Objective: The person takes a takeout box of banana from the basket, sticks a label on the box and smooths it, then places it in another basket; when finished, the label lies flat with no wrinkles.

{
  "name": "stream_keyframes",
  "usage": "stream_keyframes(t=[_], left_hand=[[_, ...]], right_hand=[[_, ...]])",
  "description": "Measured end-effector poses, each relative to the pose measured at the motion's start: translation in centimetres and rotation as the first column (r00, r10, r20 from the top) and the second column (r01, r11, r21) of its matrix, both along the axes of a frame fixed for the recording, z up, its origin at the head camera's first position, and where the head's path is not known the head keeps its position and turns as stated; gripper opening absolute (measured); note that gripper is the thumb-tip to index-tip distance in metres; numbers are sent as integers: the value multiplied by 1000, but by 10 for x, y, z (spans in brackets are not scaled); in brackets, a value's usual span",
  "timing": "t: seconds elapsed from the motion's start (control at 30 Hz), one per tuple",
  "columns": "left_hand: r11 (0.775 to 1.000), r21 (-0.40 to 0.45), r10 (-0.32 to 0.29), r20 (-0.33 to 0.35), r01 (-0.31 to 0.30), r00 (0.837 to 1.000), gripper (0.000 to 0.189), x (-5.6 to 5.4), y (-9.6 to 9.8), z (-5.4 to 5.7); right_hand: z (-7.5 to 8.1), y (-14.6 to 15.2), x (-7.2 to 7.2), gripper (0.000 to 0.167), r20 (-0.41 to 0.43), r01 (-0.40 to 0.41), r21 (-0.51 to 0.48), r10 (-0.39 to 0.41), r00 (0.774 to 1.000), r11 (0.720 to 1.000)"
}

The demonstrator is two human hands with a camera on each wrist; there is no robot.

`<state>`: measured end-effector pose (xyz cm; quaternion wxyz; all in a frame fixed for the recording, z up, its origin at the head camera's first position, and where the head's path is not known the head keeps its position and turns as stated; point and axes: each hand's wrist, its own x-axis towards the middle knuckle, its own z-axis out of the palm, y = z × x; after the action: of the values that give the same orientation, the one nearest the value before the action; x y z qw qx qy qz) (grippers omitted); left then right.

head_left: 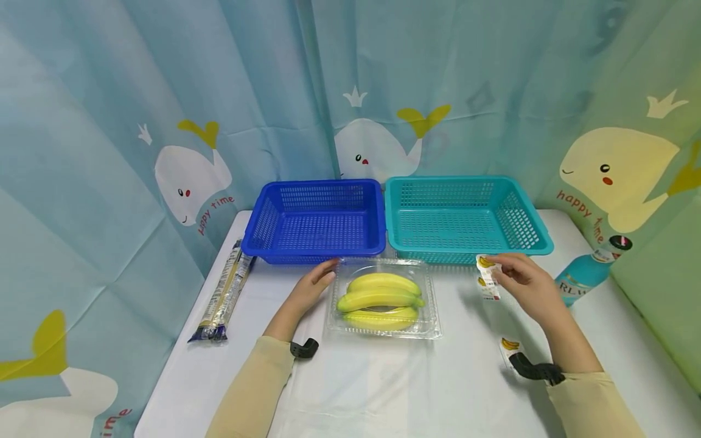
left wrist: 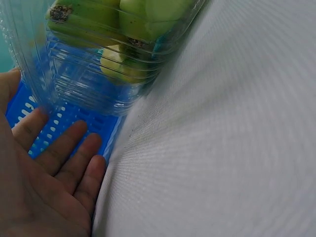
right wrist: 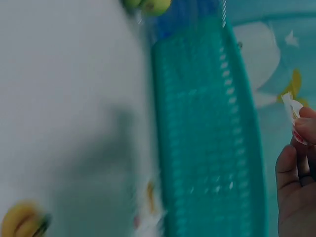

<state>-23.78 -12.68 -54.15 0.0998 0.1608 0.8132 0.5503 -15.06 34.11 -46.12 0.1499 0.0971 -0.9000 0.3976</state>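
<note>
A clear plastic clamshell box [head_left: 429,304] with several bananas [head_left: 383,298] inside sits on the table in front of the person. The left hand [head_left: 311,292] rests at its back left corner; in the left wrist view the fingers [left wrist: 66,148] extend loosely beside the box wall [left wrist: 98,94]. Right of the box, the right hand [head_left: 528,286] is raised and pinches a small white label [right wrist: 291,111] with a banana print between thumb and fingertips. Another banana label [head_left: 488,292] shows beneath it, and one more [head_left: 510,347] lies close to the right wrist.
A blue basket [head_left: 314,250] and a teal basket [head_left: 471,250] stand side by side at the back. On the left lies a long, narrow plastic packet [head_left: 224,292]. A turquoise bottle [head_left: 583,277] stands at the right, behind the right hand. A whale-print curtain [head_left: 274,91] surrounds the table.
</note>
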Motion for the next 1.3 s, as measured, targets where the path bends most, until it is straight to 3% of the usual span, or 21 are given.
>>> stream_keyframes(t=[0.4,0.63,0.8,1.0,1.3], left_hand=[[1000,14,16,-14,-16,1000,49,1,2,0],[1000,-1,17,-22,-17,1000,49,1,3,0],[1000,3,11,-29,-11,1000,49,2,3,-1],[1000,0,10,-25,-10,1000,49,1,2,0],[1000,-5,19,-25,-19,1000,49,2,2,3]], right_hand=[[26,-59,-21,38,31,-135,-120,140,990,984],[35,-94,-25,40,97,-251,-162,268,958,954],[36,-116,-27,41,157,-291,-165,316,936,942],[30,-141,-27,40,218,-305,-200,346,913,931],[21,-169,-30,37,266,-276,-127,301,916,953]])
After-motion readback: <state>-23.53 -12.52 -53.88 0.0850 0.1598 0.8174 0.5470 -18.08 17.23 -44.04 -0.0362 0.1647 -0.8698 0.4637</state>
